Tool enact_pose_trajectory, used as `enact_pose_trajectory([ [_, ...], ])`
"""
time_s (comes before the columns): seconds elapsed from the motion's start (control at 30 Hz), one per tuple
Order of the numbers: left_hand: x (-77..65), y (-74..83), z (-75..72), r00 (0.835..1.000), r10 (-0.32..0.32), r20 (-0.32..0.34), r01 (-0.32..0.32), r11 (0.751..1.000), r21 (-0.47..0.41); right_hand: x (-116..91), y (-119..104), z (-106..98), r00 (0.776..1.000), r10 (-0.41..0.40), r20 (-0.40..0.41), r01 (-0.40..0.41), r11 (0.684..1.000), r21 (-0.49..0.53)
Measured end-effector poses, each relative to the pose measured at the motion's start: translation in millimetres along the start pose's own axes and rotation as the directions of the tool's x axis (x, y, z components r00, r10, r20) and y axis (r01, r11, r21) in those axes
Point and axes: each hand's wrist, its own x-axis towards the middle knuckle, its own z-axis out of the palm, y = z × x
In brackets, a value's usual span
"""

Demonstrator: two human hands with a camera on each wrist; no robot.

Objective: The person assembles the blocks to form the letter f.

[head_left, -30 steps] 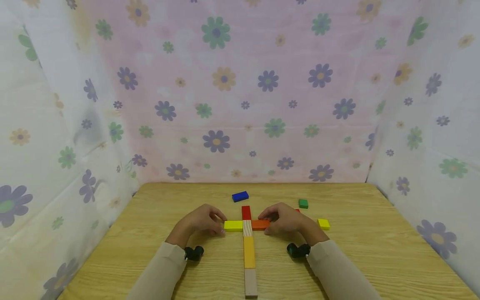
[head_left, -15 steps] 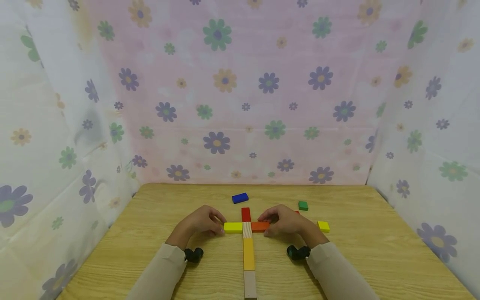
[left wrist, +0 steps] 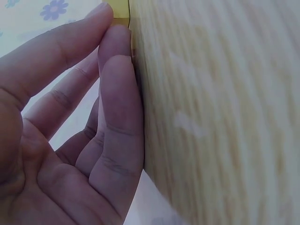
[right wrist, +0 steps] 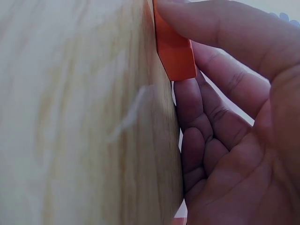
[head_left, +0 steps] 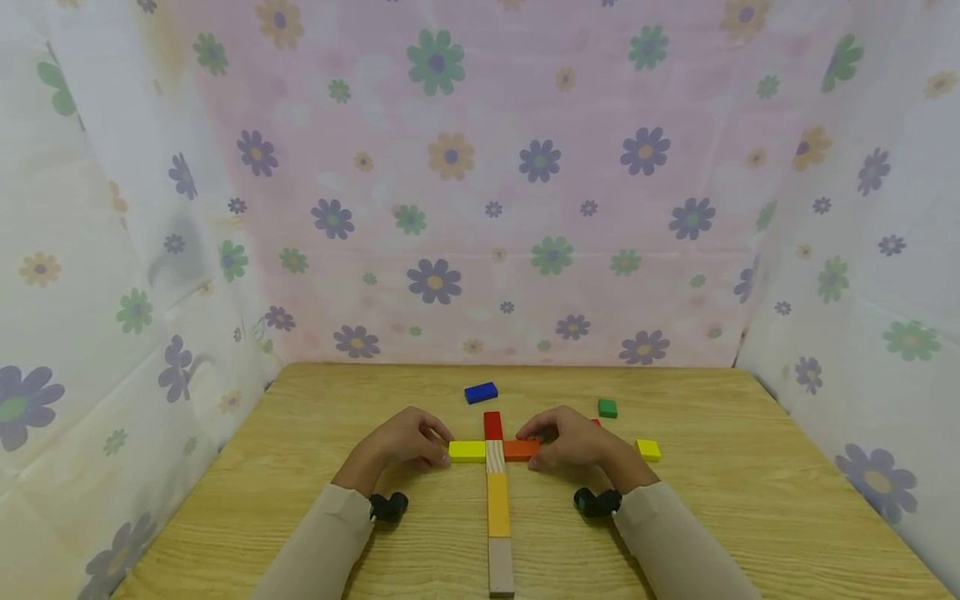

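Head cam: L hand (head_left: 402, 439) half-curled at end of yellow blk (head_left: 467, 452), grip unclear; R hand (head_left: 573, 437) pinches orange blk (head_left: 518, 451).

A screened-off booth, in what building cannot be told: flower-printed cloth (head_left: 480, 187) hangs beyond the left grip (head_left: 405, 440) and right grip (head_left: 567, 440) and flanks both, around a wood-grain bench (head_left: 435, 525) beneath them.
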Motion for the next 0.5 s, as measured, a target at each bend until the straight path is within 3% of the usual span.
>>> enact_pose_trajectory([
  [0.5, 1.7, -1.0, -1.6, 1.000, 0.009, 0.016, -0.009, 1.000, 0.003, 0.8, -1.7, -0.4, 1.000, 0.000, -0.006, 0.000, 1.000, 0.015],
])
